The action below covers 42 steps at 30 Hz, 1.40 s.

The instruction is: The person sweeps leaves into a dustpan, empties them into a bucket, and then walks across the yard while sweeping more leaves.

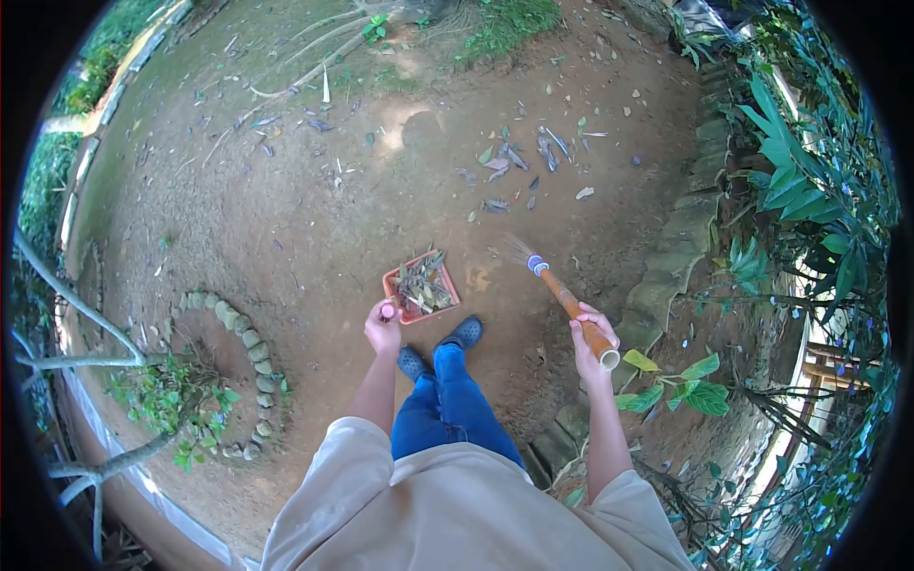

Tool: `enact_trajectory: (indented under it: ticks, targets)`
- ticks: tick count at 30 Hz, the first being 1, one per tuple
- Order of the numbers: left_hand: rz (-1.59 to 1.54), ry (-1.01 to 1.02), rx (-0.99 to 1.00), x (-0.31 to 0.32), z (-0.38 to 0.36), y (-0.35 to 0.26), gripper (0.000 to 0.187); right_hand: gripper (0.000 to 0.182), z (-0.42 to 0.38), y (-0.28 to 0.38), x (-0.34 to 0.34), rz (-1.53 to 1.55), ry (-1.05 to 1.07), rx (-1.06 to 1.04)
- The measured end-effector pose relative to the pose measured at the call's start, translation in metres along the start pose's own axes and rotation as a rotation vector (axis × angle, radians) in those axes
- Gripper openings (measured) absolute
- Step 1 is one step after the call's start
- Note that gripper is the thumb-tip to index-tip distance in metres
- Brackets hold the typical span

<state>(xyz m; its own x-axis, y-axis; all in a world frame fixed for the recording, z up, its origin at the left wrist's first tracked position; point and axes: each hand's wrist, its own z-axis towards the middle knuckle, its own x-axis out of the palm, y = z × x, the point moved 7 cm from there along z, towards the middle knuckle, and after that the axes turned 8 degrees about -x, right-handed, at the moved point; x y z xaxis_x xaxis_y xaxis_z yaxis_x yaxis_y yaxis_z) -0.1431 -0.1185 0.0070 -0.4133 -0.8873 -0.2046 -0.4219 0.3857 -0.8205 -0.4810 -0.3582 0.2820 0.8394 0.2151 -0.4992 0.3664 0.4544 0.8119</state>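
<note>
My left hand (383, 328) is closed round the pinkish handle end of an orange-red dustpan (451, 283). Dry leaves (425, 285) and bits of debris lie heaped in the pan, just in front of my feet. On the right, my right hand (594, 333) grips a broom (564, 296) with a bamboo-like handle, its open tube end pointing back toward me. A purple-and-white band sits near the broom's thin bristles (517, 250), which point forward and left over the bare soil. The bristle tips are faint.
Fallen leaves (505, 157) are scattered on the soil ahead. Stones (257, 352) ring a small plant at left, beside bare branches (86, 362). Roots (314, 71) spread at the top. Edging tiles (681, 243) and dense plants (800, 181) line the right side.
</note>
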Motion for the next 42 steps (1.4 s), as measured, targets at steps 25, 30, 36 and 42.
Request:
enact_trajectory:
  ticks: [25,30,36,42]
  targets:
    - [-0.096,0.017,0.033,0.112,0.039,-0.056,0.035,0.014,0.087,-0.012,-0.068,0.466,-0.026,0.331]
    - [-0.067,-0.022,0.081,0.132,0.047,-0.079,0.034,0.015,0.109,-0.053,-0.052,0.359,-0.008,0.158]
    - [-0.069,-0.018,-0.008,0.157,0.077,-0.084,0.036,0.016,0.142,-0.077,-0.016,0.062,0.025,-0.060]
    - [-0.104,-0.019,0.018,0.170,0.107,-0.077,0.036,0.016,0.139,-0.096,0.021,0.081,0.117,-0.002]
